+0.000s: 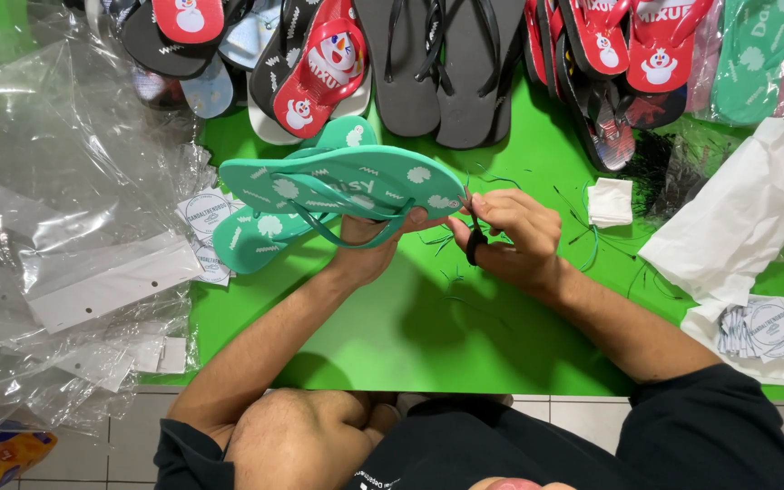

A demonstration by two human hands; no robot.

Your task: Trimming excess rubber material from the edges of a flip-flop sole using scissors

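My left hand (369, 243) grips a teal flip-flop (342, 181) from underneath, holding it sole-up above the green table (428, 318). A second teal flip-flop (256, 238) lies under it on the table. My right hand (510, 238) is at the heel end of the held flip-flop, fingers pinched around small black scissors (474, 243) looped on a finger. The two hands almost touch.
Black, red and teal flip-flops (437, 63) are piled along the table's far edge. Clear plastic bags (56, 200) cover the left side. White tissue paper (737, 218) and round paper tags (764, 328) lie at right. Thin black thread scraps (465, 299) are scattered mid-table.
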